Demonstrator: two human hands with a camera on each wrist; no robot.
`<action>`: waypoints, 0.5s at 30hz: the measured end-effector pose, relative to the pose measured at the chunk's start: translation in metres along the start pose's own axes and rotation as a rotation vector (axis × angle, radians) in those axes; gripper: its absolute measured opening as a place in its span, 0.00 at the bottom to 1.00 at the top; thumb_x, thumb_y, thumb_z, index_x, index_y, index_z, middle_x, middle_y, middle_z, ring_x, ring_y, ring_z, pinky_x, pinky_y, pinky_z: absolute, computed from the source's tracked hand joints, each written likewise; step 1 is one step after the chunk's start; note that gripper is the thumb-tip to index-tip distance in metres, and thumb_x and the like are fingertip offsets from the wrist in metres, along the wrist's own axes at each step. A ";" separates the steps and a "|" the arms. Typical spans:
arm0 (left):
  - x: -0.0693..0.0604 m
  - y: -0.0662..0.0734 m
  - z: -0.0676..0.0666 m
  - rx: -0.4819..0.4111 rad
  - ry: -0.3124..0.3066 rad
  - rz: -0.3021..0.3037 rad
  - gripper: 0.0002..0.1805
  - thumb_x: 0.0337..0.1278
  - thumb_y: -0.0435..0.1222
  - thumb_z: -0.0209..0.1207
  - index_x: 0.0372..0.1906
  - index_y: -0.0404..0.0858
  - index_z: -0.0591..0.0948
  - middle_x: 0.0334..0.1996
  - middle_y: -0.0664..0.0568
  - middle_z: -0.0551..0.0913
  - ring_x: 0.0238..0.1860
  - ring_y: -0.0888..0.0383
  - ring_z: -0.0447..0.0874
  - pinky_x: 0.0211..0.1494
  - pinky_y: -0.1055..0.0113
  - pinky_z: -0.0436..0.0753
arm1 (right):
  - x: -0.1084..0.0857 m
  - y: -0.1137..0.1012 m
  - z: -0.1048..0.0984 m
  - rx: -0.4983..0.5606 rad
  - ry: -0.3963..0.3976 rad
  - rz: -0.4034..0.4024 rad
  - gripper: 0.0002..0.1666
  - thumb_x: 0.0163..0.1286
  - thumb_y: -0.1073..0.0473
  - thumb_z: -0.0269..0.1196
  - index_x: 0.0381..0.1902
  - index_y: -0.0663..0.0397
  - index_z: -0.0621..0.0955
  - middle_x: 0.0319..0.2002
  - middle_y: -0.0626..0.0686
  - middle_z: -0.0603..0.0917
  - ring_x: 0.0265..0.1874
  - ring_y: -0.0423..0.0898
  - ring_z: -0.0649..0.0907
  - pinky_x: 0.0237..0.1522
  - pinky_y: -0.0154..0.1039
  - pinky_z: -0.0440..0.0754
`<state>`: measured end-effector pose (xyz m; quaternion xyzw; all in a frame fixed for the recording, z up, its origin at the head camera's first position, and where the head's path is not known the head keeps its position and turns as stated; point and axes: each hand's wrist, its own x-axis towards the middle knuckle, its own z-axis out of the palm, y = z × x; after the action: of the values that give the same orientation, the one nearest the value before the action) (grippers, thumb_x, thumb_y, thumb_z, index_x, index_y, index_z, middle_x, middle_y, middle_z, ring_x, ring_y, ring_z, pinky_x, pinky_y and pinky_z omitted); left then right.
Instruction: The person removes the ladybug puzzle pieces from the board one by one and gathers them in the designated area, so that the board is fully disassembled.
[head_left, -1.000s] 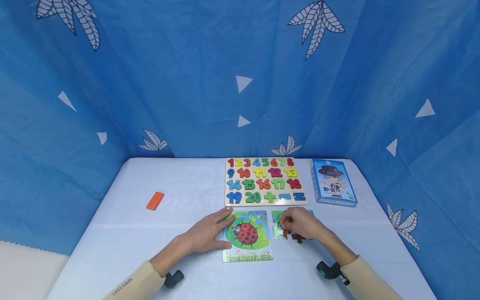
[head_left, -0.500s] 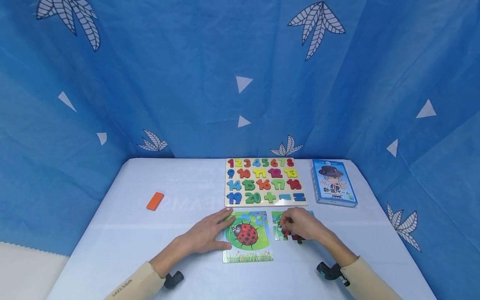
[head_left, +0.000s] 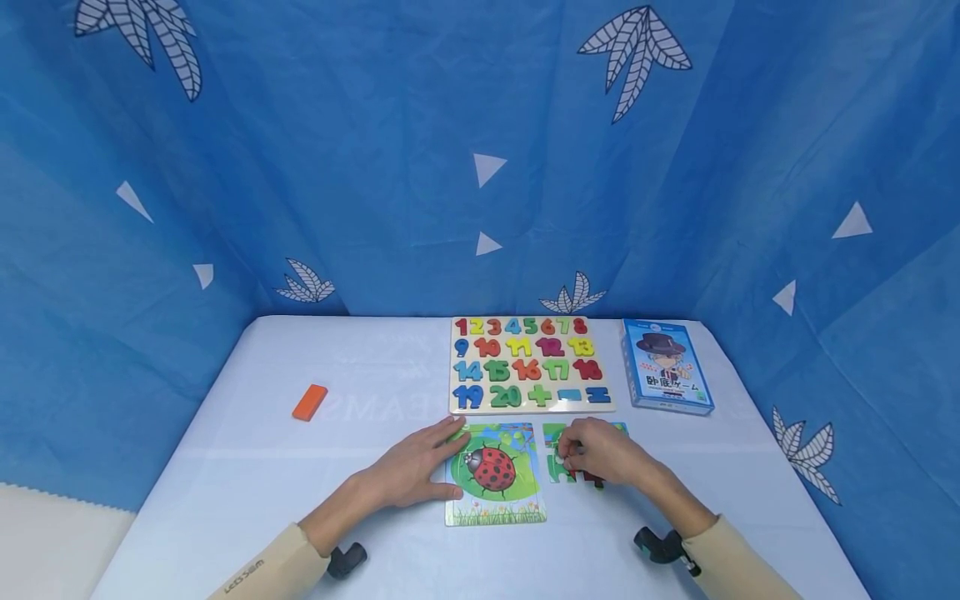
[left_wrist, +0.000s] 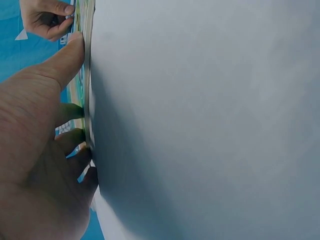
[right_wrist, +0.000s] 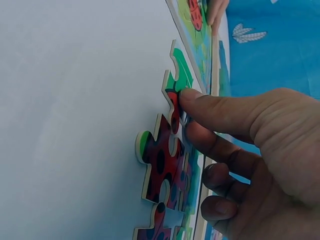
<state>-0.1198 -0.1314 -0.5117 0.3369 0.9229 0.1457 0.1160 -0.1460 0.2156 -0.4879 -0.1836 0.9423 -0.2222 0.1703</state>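
Note:
The left hand [head_left: 412, 468] rests with spread, straight fingers at the left edge of a flat ladybug picture board [head_left: 493, 469]. In the left wrist view its fingertips touch the board's edge. To the right of the board, the right hand [head_left: 602, 451] has its thumb and index finger on a green and red jigsaw puzzle piece [right_wrist: 177, 90], pinching it. Red, black-spotted puzzle pieces [right_wrist: 161, 160] lie beside it, flat on the table. The hand covers part of these pieces in the head view.
A wooden number board [head_left: 531, 365] with coloured numerals lies behind the picture board. A blue card-game box [head_left: 667, 367] stands at the back right. An orange block [head_left: 310, 402] lies on the left of the white table [head_left: 360, 358]. Blue curtains [head_left: 420, 167] surround the table.
The right hand's fingers shift slightly over the puzzle pieces, and less red shows beneath them at the left. The left hand stays in place on the picture board.

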 end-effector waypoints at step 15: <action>-0.001 -0.001 -0.001 0.006 0.008 0.007 0.49 0.59 0.66 0.58 0.78 0.43 0.62 0.81 0.49 0.52 0.81 0.49 0.47 0.78 0.51 0.59 | 0.002 0.000 -0.002 0.020 -0.018 -0.007 0.08 0.62 0.60 0.73 0.31 0.40 0.84 0.29 0.39 0.79 0.30 0.40 0.77 0.29 0.33 0.77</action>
<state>-0.1201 -0.1328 -0.5109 0.3399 0.9226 0.1445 0.1109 -0.1483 0.2158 -0.4869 -0.1871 0.9378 -0.2306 0.1799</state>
